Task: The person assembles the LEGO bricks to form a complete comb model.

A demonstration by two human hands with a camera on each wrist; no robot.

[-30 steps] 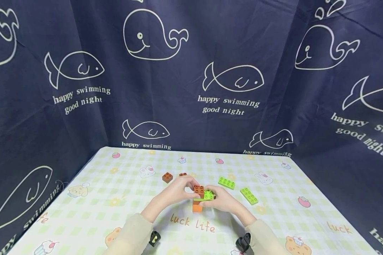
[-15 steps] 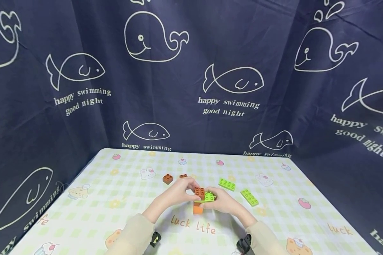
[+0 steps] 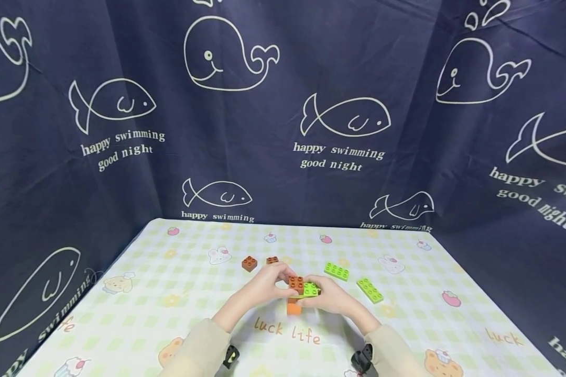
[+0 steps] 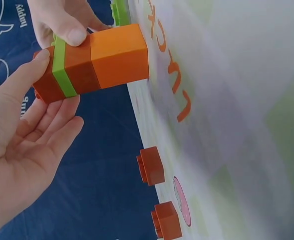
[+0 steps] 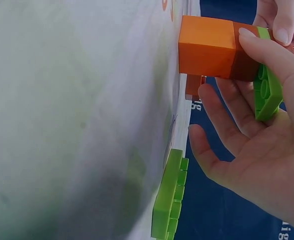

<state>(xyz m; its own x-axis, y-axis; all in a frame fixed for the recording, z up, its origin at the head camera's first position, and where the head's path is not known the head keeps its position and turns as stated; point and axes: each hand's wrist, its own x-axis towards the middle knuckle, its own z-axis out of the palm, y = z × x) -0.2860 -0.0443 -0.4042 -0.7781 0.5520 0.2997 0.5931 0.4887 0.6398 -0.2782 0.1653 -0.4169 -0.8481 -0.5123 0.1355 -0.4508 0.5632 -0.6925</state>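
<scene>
A stack stands on the table: an orange block (image 4: 119, 56) at the bottom, a brown brick (image 4: 80, 70) on it, then a green plate (image 3: 311, 289), and a brown brick (image 3: 295, 283) on the plate's left end. My left hand (image 3: 263, 283) pinches the top brown brick between thumb and fingers. From the other side my right hand (image 3: 327, 296) grips the stack, its thumb on the lower brown brick in the right wrist view and its fingers behind. The green plate (image 5: 267, 95) juts out toward the right palm.
Behind my left hand lie two loose brown bricks (image 3: 249, 263) (image 3: 272, 259). Two green plates (image 3: 337, 270) (image 3: 370, 290) lie to the right of the stack. A patterned cloth covers the table (image 3: 137, 314), and dark curtains (image 3: 273, 152) hang behind it.
</scene>
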